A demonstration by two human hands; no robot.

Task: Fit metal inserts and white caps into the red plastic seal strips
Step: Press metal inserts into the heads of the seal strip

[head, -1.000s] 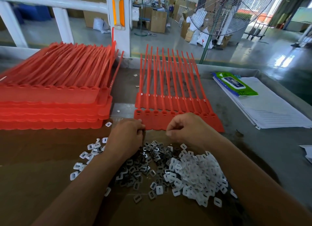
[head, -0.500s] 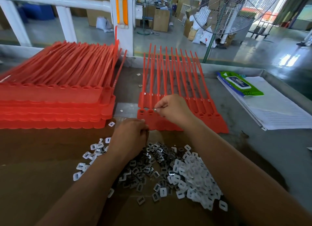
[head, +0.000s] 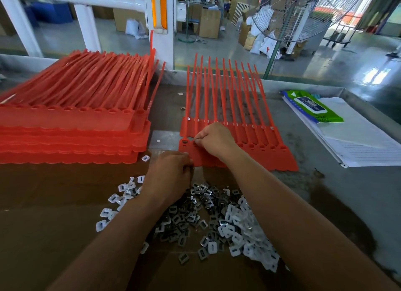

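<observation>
A flat sheet of joined red seal strips [head: 271, 154] lies in front of me, tails pointing away. My right hand [head: 213, 140] sits on its head row near the left end, fingertips pinched on a small part at the second socket. The first socket [head: 184, 141] holds a dark insert. My left hand [head: 169, 175] is curled at the sheet's near left corner, fingers closed on small parts I cannot make out. Below my hands lies a pile of metal inserts [head: 186, 217] and white caps [head: 245, 232] on brown cardboard [head: 43, 225].
A tall stack of red seal strip sheets [head: 71, 121] stands at the left. Papers [head: 355, 138] and a green wipes pack [head: 312, 106] lie at the right. A white post [head: 159, 19] and a standing fan [head: 303, 15] rise beyond the table's far edge.
My right hand left the parts pile, moved up onto the strip heads with a small part, and now sits at the second socket. My left hand stayed at the sheet's corner.
</observation>
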